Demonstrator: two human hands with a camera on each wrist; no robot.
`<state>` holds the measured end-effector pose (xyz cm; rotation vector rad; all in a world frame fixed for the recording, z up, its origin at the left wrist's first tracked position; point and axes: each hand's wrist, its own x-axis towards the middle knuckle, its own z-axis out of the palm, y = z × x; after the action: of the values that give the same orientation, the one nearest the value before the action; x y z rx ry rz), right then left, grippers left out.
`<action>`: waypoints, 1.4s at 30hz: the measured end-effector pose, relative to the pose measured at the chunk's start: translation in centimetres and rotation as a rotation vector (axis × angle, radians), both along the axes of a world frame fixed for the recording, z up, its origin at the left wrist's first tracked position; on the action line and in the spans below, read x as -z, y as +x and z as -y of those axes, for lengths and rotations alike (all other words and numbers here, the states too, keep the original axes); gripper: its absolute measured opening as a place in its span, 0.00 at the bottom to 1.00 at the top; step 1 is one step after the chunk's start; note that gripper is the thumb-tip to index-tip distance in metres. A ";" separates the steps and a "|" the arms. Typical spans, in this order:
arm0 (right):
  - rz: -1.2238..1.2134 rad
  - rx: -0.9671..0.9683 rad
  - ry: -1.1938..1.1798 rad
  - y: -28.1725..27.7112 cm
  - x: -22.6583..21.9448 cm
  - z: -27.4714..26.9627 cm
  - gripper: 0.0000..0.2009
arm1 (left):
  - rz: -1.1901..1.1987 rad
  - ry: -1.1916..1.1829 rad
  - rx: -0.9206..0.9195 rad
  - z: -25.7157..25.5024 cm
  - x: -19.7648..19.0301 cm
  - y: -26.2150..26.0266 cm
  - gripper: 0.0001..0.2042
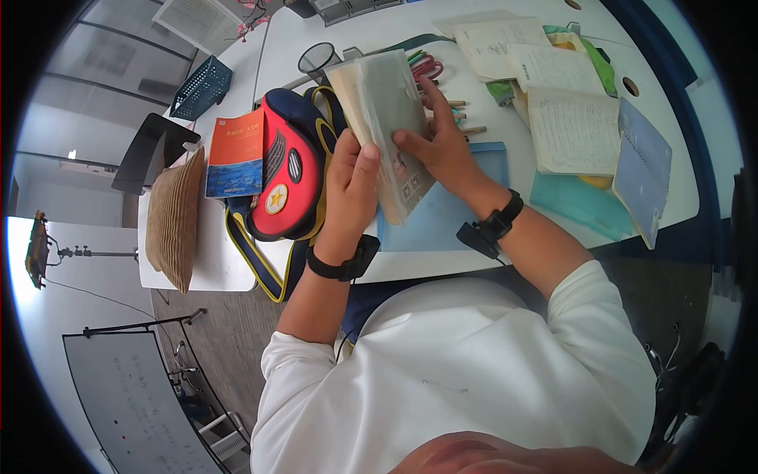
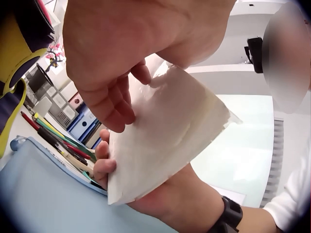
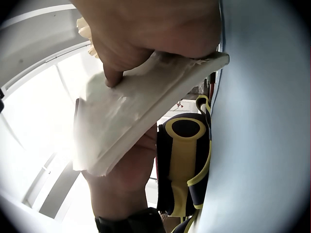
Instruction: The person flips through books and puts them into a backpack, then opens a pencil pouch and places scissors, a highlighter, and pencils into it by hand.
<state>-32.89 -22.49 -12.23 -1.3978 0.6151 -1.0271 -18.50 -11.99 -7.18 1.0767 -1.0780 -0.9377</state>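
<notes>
A thick book or stack of papers in a translucent plastic cover [image 1: 391,118] is held up, tilted, over a blue folder [image 1: 482,205]. My left hand [image 1: 351,186] grips its left side, thumb on the near face. On its right side my right hand [image 1: 450,154] holds it, thumb on the cover and fingers at the edge. In the left wrist view the pale cover [image 2: 165,131] fills the middle between the left hand [image 2: 141,43] and the right hand [image 2: 160,194]. The right wrist view shows the cover [image 3: 131,107] beneath the right hand [image 3: 150,29], with the left hand [image 3: 126,170] behind it.
A red and navy backpack [image 1: 288,174] lies left, beside an orange-blue book [image 1: 235,154] and a brown cushion [image 1: 174,221]. Pens and scissors [image 1: 428,67] lie behind the hands, near a mesh cup [image 1: 317,59]. Open notebooks [image 1: 572,126] and a blue-grey notebook [image 1: 641,170] lie right.
</notes>
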 end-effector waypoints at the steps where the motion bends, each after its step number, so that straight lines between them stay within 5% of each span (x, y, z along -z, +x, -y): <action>1: 0.000 -0.001 -0.003 0.2 0.5 0.0 0.57 | 0.019 -0.019 0.019 -0.2 0.1 0.0 0.20; 7: -0.070 0.099 -0.399 0.9 0.0 -2.3 0.42 | 0.187 -0.057 -0.059 -0.5 0.7 -0.4 0.15; 10: -0.016 -0.031 -0.282 0.4 -2.2 -3.7 0.47 | 0.111 -0.092 -0.078 -0.8 0.5 -0.1 0.15; 13: 0.216 -0.491 0.190 -1.1 -5.5 -4.7 0.55 | 0.034 -0.053 -0.062 -1.5 0.0 0.6 0.15; 16: 0.015 -0.421 0.017 -2.2 -6.2 -5.3 0.50 | 0.248 -0.016 -0.126 -3.1 -1.4 0.7 0.15; 20: -0.211 -0.298 0.021 -5.3 -5.9 -5.8 0.35 | 0.094 -0.048 -0.093 -4.3 -0.5 1.9 0.14; 23: -0.038 -0.134 0.368 -7.7 -5.0 -6.9 0.19 | 0.022 -0.039 -0.108 -6.5 -0.7 2.5 0.14; 28: -0.204 -0.097 0.375 -10.7 -1.1 -5.7 0.20 | -0.002 0.081 -0.102 -8.9 -0.2 4.6 0.14; 30: -0.530 -0.026 0.022 -10.6 -0.7 -5.4 0.23 | 0.112 0.169 -0.096 -8.9 0.3 5.6 0.14; 34: -0.634 0.065 -0.060 -9.4 -3.9 -7.4 0.29 | 0.022 0.205 -0.087 -8.7 0.6 5.6 0.15; 37: -0.985 0.135 -0.184 -8.6 -5.0 -8.6 0.33 | 0.020 0.266 -0.079 -8.0 2.2 6.1 0.15; 39: -1.068 0.200 -0.976 -8.3 -3.8 -8.6 0.34 | 0.024 0.284 -0.068 -7.6 2.7 6.2 0.15; 42: -1.006 -0.066 -0.967 -7.1 -1.3 -9.4 0.33 | 0.041 0.303 -0.033 -7.0 2.8 6.1 0.15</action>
<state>-40.02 -13.06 -10.94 -2.8212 0.7996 -0.4768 -12.42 -5.01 -9.95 1.3625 -0.9679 -1.0791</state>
